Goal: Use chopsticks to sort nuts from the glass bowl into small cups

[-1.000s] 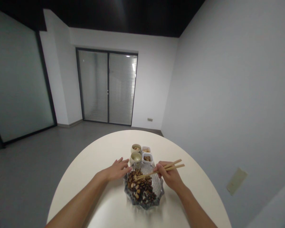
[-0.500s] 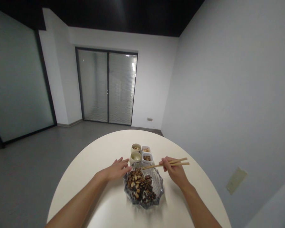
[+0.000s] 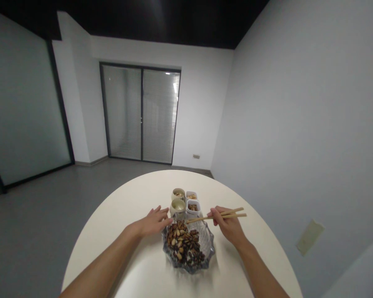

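A pair of wooden chopsticks [image 3: 202, 218] is held in my right hand [image 3: 226, 222], their tips above the far part of a clear glass bowl [image 3: 209, 242] with a scalloped rim. Nuts and dark seeds [image 3: 182, 240] fill the bowl's left and near side; its right side shows bare glass. I cannot make out whether the tips pinch anything. My left hand [image 3: 157, 221] lies with fingers spread at the bowl's far left rim, its thumb by the edge. Just beyond the bowl are a pale round cup [image 3: 177, 207] and a white square dish [image 3: 193, 207] with brown pieces in it.
Farther back stand another round cup [image 3: 178, 193] with pale pieces inside and a second white dish [image 3: 191, 195] holding light orange bits. Everything rests on a round white table [image 3: 136, 188]. A white wall [image 3: 298, 124] runs along the right.
My right hand and the chopsticks have shifted very slightly to the left and down. The left hand and the bowl look the same.
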Motion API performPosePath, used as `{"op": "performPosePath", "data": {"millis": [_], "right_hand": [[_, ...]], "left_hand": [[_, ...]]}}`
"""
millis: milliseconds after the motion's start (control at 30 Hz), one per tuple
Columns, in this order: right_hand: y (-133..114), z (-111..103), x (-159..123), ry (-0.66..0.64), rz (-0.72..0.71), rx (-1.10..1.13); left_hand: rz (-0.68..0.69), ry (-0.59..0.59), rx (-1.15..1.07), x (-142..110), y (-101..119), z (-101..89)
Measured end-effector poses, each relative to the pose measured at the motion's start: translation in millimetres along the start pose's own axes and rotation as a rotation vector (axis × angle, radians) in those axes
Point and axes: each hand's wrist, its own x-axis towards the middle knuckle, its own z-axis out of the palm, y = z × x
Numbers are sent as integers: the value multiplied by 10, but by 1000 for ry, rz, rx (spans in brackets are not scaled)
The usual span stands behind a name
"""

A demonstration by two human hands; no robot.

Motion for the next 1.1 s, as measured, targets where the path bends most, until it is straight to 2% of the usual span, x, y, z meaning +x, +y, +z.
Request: {"op": "performPosePath", "data": {"millis": [367,600,867,1100], "right_hand": [[-46,-5,48,-6,-27,18],[-180,-6,297,93,-61,46],[-139,220,760,170,-113,31],[-109,429,972,86,-115,-19]], "left_hand": [[2,1,-45,-34,24,-29],[15,4,-38,-25,-17,-26],[4,15,-24,-11,-25,-27],[4,17,-40,-19,-18,-47]]}}
